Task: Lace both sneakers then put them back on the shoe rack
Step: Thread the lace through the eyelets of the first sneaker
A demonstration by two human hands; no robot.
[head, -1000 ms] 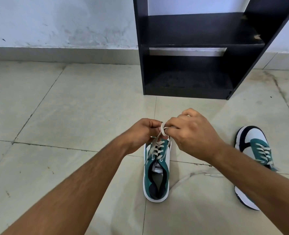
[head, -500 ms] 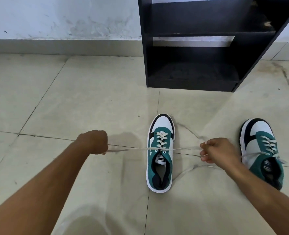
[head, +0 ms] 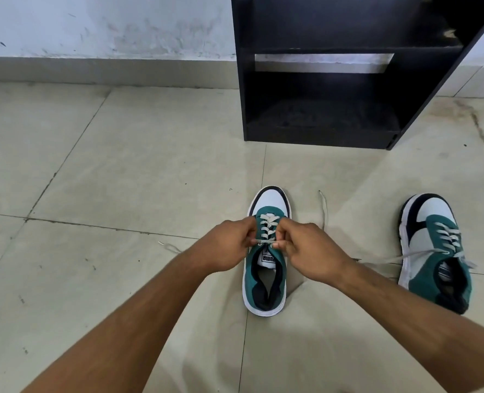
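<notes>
Head view: both forearms reach forward to the middle sneaker point(head: 266, 268). The left hand point(head: 229, 245) and right hand point(head: 306, 251) pinch the lace point(head: 266, 242) closed at the top eyelets, one on each side. Lacing looks nearly done; next likely comes tying the loose ends. Right of the hands sits the second sneaker point(head: 433, 251), laced, ends loose. Beyond stands the shoe rack point(head: 348, 66), its shelves bare.

Two sneakers are counted on the floor: a middle sneaker point(head: 267, 251) and a right-side sneaker point(head: 435, 251). Two hands are seen, the left hand point(head: 229, 245) and the right hand point(head: 310, 251). One black shoe rack point(head: 348, 80) is counted, with two shelves showing.
</notes>
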